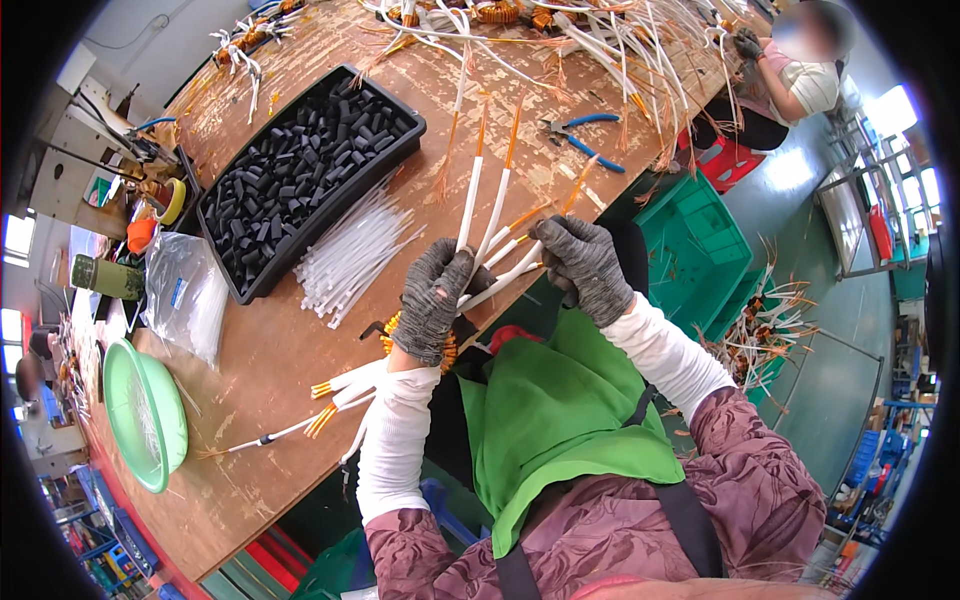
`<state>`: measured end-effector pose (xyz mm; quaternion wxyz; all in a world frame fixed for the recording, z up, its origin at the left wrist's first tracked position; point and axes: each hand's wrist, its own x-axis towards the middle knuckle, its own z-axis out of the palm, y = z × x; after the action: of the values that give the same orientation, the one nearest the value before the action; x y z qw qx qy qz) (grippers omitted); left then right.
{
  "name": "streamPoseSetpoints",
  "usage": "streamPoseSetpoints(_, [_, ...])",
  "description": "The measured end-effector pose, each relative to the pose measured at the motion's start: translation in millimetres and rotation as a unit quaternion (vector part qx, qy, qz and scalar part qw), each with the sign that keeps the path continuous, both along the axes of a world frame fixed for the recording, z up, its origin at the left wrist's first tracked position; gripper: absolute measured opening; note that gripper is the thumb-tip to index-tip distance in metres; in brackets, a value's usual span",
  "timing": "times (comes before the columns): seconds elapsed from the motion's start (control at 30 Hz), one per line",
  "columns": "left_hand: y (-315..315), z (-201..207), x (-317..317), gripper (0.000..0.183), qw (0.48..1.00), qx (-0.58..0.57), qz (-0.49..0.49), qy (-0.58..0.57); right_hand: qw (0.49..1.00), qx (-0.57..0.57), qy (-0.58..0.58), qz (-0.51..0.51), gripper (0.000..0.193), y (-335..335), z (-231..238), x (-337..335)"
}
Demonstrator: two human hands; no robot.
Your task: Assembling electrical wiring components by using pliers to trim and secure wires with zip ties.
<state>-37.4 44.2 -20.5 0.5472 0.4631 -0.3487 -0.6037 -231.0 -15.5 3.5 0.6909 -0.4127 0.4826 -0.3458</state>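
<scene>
My left hand (437, 297), in a dark grey glove, is closed round a bundle of white-sleeved wires (496, 205) at the table's front edge. Orange and bare copper ends stick out of the sleeves and fan away from me. Under that hand shows part of an orange-wound coil (449, 352), with more white-sleeved leads (345, 390) spreading to the left. My right hand (585, 262), gloved alike, pinches one wire of the bundle near its orange end (580, 185). Its fingertips partly hide the grip. White cloth sleeves cover both forearms.
A black tray (415, 135) of short black tubes stands beside white cable ties (355, 250). Blue-handled cutters (590, 120) lie beyond my hands. More wired coils (495, 12) are heaped at the back. A green basin (180, 420) sits left, green crates (695, 235) right. A co-worker (800, 75) sits far right.
</scene>
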Motion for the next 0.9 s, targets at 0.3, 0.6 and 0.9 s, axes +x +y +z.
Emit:
streamPoseSetpoints(0.3, [0.1,-2.0,-0.4,0.024,1.000,-0.001,0.026,0.002,0.990,-0.006,-0.108,0.090,0.031,-15.9,16.4,-21.8])
streamPoseSetpoints(0.6, [0.2,-2.8,0.2,0.024,1.000,0.007,0.028,-0.009,0.993,-0.062,-0.006,0.103,0.026,14.4,-12.9,17.3])
streamPoseSetpoints(0.9, [-1.2,-0.8,1.5,0.024,0.999,-0.012,0.031,-0.040,0.962,-0.001,0.089,0.258,0.033,-2.6,-3.4,1.9])
